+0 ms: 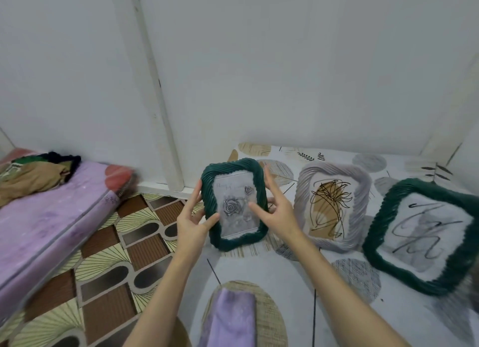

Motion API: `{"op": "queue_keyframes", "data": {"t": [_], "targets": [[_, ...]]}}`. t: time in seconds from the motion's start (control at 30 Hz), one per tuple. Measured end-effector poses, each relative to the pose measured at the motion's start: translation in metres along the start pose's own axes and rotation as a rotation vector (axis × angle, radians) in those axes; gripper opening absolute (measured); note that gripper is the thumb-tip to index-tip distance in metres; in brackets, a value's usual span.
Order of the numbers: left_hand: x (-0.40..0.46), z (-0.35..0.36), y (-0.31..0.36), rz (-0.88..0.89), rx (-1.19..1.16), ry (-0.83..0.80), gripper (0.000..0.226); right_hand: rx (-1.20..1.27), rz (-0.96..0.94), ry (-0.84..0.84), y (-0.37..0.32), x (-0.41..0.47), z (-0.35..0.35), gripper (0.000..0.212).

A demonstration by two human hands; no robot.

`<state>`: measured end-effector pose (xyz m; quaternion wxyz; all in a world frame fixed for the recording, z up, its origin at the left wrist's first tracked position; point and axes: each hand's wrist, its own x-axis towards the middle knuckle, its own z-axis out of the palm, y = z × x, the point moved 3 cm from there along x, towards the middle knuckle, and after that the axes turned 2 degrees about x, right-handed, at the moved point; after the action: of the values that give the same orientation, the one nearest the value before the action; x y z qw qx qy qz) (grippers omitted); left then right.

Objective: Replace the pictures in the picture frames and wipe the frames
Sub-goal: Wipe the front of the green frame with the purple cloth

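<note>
At twelve o'clock from the purple cloth (229,318), the left hand (193,223) grips the green frame's (234,204) edge while the right hand (277,208) touches it with fingers spread.

The purple cloth (228,318) runs off the bottom edge, and the mattress (46,217) off the left. The handwriting above the roses in the held green frame (234,204) is too faint to read, and the rightmost green frame (425,235) is blurred.
</note>
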<state>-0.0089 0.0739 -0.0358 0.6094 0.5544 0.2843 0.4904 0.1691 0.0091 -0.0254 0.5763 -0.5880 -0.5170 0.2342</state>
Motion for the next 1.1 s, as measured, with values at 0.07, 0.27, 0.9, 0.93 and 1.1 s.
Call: {"op": "queue_keyframes", "data": {"t": [0.07, 0.27, 0.9, 0.93, 1.1], "targets": [[-0.004, -0.001, 0.000, -0.005, 0.073, -0.042, 0.088, -0.131, -0.050, -0.029, 0.001, -0.004, 0.000, 0.090], [-0.019, 0.006, -0.004, -0.022, 0.261, -0.061, 0.097, -0.258, 0.018, -0.020, 0.006, -0.005, -0.007, 0.093], [-0.031, 0.015, -0.003, -0.034, 0.282, -0.025, 0.095, -0.339, 0.126, -0.068, -0.004, -0.015, -0.013, 0.088], [-0.033, 0.016, -0.002, -0.031, 0.294, -0.021, 0.095, -0.332, 0.134, -0.075, -0.005, -0.018, -0.014, 0.088], [-0.050, 0.018, 0.010, 0.243, 0.688, 0.257, 0.077, -0.322, 0.135, 0.002, -0.018, -0.050, -0.033, 0.078]]}}
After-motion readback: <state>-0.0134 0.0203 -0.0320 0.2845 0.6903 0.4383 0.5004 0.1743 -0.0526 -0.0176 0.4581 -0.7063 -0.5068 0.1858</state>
